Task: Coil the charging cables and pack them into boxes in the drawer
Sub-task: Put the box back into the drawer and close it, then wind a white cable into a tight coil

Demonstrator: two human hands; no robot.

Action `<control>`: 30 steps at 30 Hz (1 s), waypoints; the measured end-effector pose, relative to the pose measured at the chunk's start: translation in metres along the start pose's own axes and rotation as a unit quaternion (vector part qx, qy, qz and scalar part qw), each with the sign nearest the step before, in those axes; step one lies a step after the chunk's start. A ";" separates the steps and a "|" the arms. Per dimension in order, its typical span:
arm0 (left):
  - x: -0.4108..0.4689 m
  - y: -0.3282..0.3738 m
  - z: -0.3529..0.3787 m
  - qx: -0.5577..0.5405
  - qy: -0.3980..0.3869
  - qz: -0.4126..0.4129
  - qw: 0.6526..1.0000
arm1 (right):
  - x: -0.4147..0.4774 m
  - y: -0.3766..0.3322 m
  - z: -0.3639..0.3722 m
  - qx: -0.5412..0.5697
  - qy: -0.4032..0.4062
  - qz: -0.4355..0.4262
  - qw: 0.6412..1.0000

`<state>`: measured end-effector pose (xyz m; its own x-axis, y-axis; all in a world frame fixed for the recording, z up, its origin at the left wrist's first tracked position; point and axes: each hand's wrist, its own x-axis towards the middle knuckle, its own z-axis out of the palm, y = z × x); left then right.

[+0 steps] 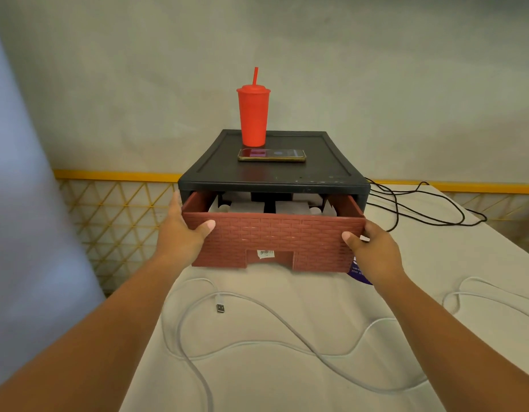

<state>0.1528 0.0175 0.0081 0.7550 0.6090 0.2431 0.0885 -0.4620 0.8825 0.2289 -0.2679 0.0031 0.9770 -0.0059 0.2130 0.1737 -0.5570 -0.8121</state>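
Red-brown plastic, moulded in a brick pattern, forms the drawer, which is seen partway out of the black cabinet at the centre of the frame. Its left corner is clasped by the left grip, thumb on the front panel and fingers passed round the side. Its right corner is clasped likewise by the right grip. White boxes are visible inside. The white cable is spread loose and uncoiled over the counter in the lower frame, its USB plug free; a black cable is trailed at the right. Opening the drawer is judged to be the step in hand, with no coiling begun. Next, the drawer would need to be released and the white cable gathered into loops small enough for a box.
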 end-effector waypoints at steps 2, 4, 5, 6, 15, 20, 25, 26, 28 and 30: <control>-0.013 -0.005 0.000 -0.026 0.004 -0.006 1.000 | -0.019 0.002 0.003 0.051 0.018 -0.009 0.998; -0.035 -0.008 -0.001 -0.036 0.004 -0.024 0.999 | -0.047 0.012 0.010 0.052 0.017 -0.028 0.998; -0.047 -0.012 -0.003 -0.024 0.005 -0.037 0.999 | -0.062 0.020 0.015 0.027 0.001 -0.038 0.999; -0.059 -0.017 -0.004 -0.007 0.007 -0.052 0.999 | -0.077 0.028 0.019 -0.004 -0.020 -0.046 0.999; -0.180 -0.041 -0.021 0.098 -0.045 -0.092 0.990 | -0.141 0.059 0.032 -0.238 -0.054 -0.182 0.953; -0.209 -0.038 -0.021 0.197 -0.067 -0.071 0.976 | -0.141 0.061 0.028 -0.255 -0.031 -0.201 0.945; -0.221 -0.040 -0.019 0.147 -0.044 -0.026 0.988 | -0.136 0.070 0.017 -0.152 0.024 -0.146 0.977; -0.223 -0.039 -0.019 0.116 -0.021 -0.023 0.993 | -0.135 0.070 0.012 -0.114 0.029 -0.127 0.985; -0.226 -0.037 -0.022 0.061 0.018 -0.017 0.998 | -0.135 0.072 0.002 -0.035 0.045 -0.091 0.994; -0.226 -0.038 -0.023 0.029 0.032 -0.028 0.999 | -0.136 0.074 -0.008 0.012 0.072 -0.062 0.995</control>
<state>-0.0367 -0.0880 -0.0706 0.7054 0.6735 0.2207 0.1687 -0.4620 0.8707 0.1078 -0.3147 -0.0817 0.9204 -0.0575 0.3868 0.2967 -0.5417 -0.7865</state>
